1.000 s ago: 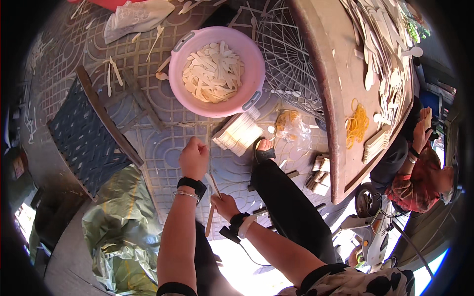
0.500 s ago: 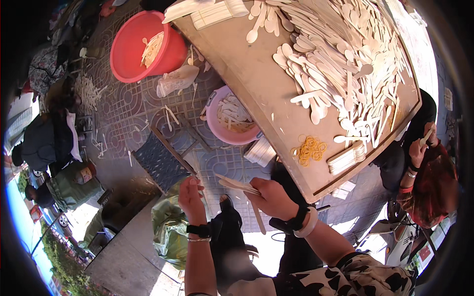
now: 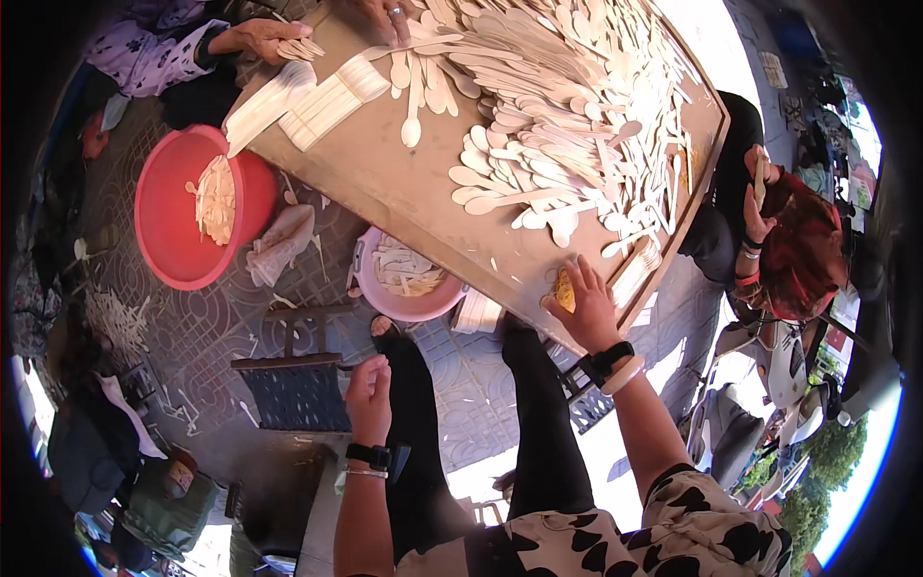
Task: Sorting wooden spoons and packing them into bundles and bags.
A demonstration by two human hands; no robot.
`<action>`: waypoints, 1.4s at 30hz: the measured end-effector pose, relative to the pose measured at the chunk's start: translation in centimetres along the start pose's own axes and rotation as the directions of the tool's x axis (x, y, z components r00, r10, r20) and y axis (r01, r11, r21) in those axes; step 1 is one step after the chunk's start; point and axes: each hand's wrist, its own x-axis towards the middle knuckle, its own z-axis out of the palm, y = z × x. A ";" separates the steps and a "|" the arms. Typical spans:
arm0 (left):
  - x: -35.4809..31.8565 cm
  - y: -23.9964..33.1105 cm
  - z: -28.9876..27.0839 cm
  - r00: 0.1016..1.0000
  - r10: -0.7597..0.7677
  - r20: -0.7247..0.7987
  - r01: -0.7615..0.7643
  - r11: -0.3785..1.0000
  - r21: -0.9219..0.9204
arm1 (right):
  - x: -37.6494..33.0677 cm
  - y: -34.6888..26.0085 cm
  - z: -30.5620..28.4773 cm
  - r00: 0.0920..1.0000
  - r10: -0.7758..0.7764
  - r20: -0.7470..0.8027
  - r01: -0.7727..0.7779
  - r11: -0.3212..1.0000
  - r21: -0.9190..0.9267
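Observation:
My right hand [image 3: 585,306] rests on the near edge of a wooden table [image 3: 385,188], its fingers on a small heap of yellow rubber bands [image 3: 564,288]. A wide spread of flat wooden spoons [image 3: 553,125] covers the tabletop beyond it. My left hand [image 3: 368,397] hangs below the table above my knee, fingers curled; whether it holds anything cannot be told. A pink basin [image 3: 404,279] with wooden spoons stands on the ground under the table edge, between my two hands.
A red basin [image 3: 187,216] with spoons sits on the patterned paving at left. A low stool [image 3: 288,385] stands by my left hand. Another person's hands [image 3: 260,38] work at the table's far side, beside stacked spoons [image 3: 317,96]. A person in red [image 3: 798,250] sits at right.
The view has swung from the ground up over the table. My right hand has reached onto the table edge at the rubber bands; the sticks seen between my hands earlier are gone from view.

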 end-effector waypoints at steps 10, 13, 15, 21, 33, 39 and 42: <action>4.8 -14.5 -20.5 0.983 -0.016 -0.185 0.175 0.404 0.898 | -1.2 -1.8 5.7 0.999 0.025 -0.024 -0.026 1.000 -0.014; 9.3 -13.9 -21.4 0.986 -0.057 -0.156 0.165 0.204 0.965 | -1.1 -1.3 4.9 0.998 -0.040 -0.047 0.037 0.998 -0.056; 11.8 -13.2 -22.2 0.958 -0.072 -0.277 0.286 0.182 0.941 | -0.9 -1.6 4.7 0.998 -0.052 -0.043 0.047 0.994 -0.099; 11.9 -15.2 -22.8 0.955 -0.017 -0.297 0.297 0.000 0.955 | -0.6 -1.3 5.8 0.985 -0.133 -0.105 0.121 0.986 -0.117; 5.9 -18.3 -13.3 0.970 0.215 0.114 -0.107 -0.041 0.993 | -0.8 -0.5 6.5 0.979 -0.163 -0.119 0.150 0.983 -0.110; 8.3 -21.9 -9.2 0.993 0.031 0.116 -0.115 -0.008 0.993 | -1.2 0.9 5.6 0.982 -0.136 -0.134 0.114 0.981 -0.157; 8.1 -25.3 -15.2 0.717 0.345 -0.605 -0.207 0.935 0.288 | -0.7 -2.9 6.6 0.980 -0.162 -0.115 0.156 0.986 -0.060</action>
